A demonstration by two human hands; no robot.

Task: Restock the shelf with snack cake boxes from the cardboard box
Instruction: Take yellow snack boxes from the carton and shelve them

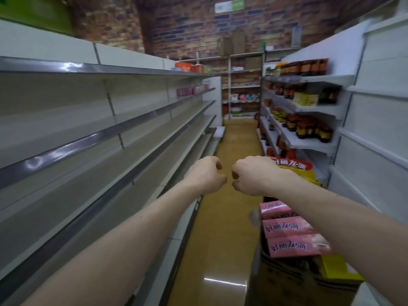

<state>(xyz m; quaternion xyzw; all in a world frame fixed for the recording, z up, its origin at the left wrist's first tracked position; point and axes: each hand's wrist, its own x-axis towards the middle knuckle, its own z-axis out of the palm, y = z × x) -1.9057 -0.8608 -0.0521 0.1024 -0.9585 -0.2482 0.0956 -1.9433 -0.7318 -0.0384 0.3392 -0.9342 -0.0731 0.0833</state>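
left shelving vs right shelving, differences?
The left shelving is mostly bare, with only a few pink and orange boxes at its far end; the right shelving holds rows of dark bottles. The left shelving has grey front edge strips; the right shelving's edges look white. Both are white, multi-tier units lining the same aisle.

Pink snack cake boxes (293, 237) with dark red lettering sit in a brown cardboard box (293, 281) beside yellow packs (337, 270); pale grey shelves (88, 133) line a tan floor (234, 151) beneath a red-brown brick-patterned wall (187, 25).
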